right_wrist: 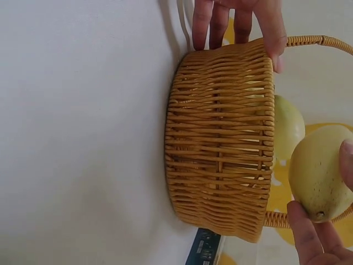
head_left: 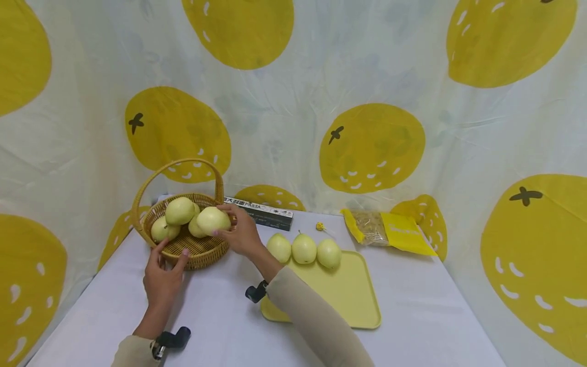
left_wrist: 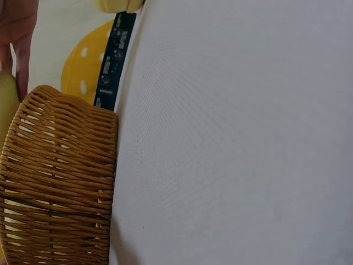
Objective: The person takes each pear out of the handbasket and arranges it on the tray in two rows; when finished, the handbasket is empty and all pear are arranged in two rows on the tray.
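My right hand grips a pale yellow-green pear at the right side of a wicker basket. In the right wrist view this pear is above the basket's rim, between thumb and fingers. My left hand grips the near left rim of the basket; the right wrist view shows its thumb over the rim and its fingers along the outer wall. Several pears lie inside, partly overlapping. The left wrist view shows mostly the basket wall, with the left hand largely out of sight.
A yellow tray lies right of the basket, with three pears in a row at its far edge. Behind stand a dark pasta box, a small yellow item and a yellow noodle packet. A patterned curtain backs the table.
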### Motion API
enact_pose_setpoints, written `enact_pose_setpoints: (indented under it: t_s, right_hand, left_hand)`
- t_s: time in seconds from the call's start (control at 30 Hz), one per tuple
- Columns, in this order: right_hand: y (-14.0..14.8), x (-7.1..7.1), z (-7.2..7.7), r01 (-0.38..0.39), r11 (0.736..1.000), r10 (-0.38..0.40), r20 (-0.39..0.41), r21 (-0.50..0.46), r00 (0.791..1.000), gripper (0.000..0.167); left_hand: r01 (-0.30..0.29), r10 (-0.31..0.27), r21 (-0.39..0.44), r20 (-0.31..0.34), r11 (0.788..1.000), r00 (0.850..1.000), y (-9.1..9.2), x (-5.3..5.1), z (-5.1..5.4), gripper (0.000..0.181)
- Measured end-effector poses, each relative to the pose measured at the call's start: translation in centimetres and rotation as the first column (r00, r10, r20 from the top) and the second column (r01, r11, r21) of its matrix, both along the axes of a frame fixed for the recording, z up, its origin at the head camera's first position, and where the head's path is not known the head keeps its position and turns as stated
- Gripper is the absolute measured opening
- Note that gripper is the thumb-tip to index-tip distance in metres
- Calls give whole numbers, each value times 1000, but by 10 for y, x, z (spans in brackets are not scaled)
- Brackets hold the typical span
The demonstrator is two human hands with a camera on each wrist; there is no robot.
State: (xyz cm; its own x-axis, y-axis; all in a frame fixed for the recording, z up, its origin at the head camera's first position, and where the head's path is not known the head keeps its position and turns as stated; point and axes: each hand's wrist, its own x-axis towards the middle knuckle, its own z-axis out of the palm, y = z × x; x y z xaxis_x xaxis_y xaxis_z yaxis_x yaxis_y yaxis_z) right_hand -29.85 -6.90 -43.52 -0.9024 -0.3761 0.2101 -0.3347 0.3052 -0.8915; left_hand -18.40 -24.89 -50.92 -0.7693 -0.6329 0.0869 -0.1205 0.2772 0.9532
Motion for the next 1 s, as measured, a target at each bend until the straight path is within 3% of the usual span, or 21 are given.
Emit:
enact_pose_setpoints:
  t_s: [0.47, 1.0]
  right_hand:
    - [42, 15, 7, 97, 991, -105, -90, -95, 990, 65]
    - [106, 22, 11, 214, 954, -237, -89, -211, 967, 68]
  left_hand:
    - [2, -2, -3, 30, 1000, 1000, 1, 1, 2, 77]
    - [5, -5, 6, 23, 1000, 1000, -1, 0, 1, 79]
